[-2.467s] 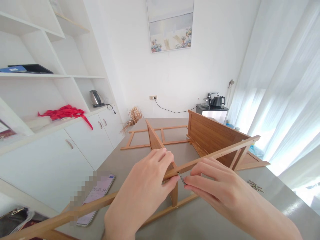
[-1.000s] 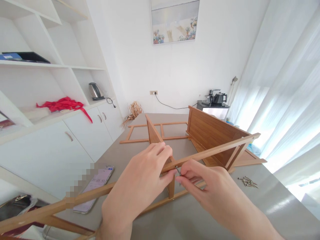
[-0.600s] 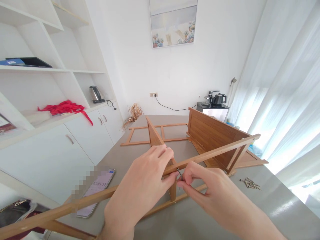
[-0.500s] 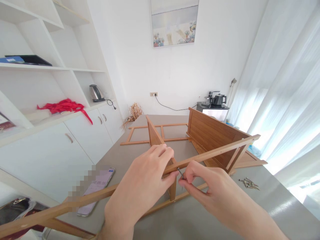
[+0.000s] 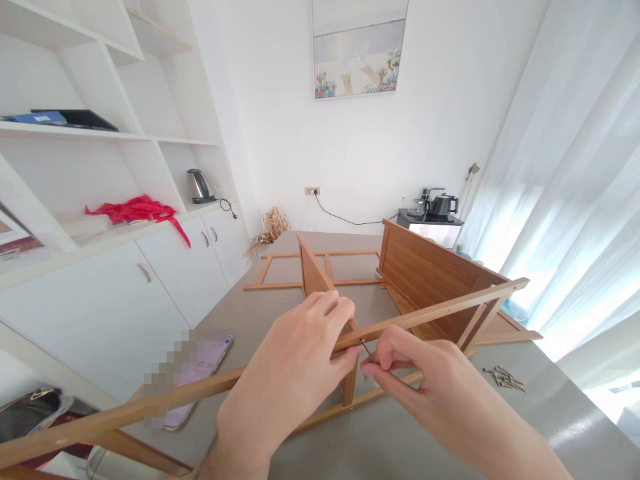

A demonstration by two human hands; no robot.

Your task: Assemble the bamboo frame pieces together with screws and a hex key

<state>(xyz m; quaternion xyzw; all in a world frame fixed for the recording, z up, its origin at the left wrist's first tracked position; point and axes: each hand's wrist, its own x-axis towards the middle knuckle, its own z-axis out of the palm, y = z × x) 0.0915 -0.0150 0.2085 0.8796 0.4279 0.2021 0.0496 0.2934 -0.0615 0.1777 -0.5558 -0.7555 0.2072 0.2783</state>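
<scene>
My right hand [image 5: 417, 367] pinches a thin metal hex key [image 5: 367, 351] between thumb and forefinger. The key's far end meets a hole in the long wooden rail [image 5: 425, 312]; the fingers cover part of it. My left hand [image 5: 295, 353] is closed around that rail, just left of the hole, where an upright wooden panel [image 5: 314, 261] joins it. Below them runs a lower wooden rail [image 5: 370, 393] of the same frame. A wide brown panel [image 5: 435, 270] stands upright at the frame's right side.
Several loose screws [image 5: 505, 378] lie on the grey table [image 5: 500, 440] to the right. A phone [image 5: 200, 373] showing a timer lies at left, under the rail. Another wooden ladder-like frame [image 5: 273, 287] lies flat at the back. White shelves and cabinets [image 5: 90, 293] flank the left.
The view has shifted slightly, so everything sits a little further right. My right fingers have turned slightly at the hex key; both hands keep their holds.
</scene>
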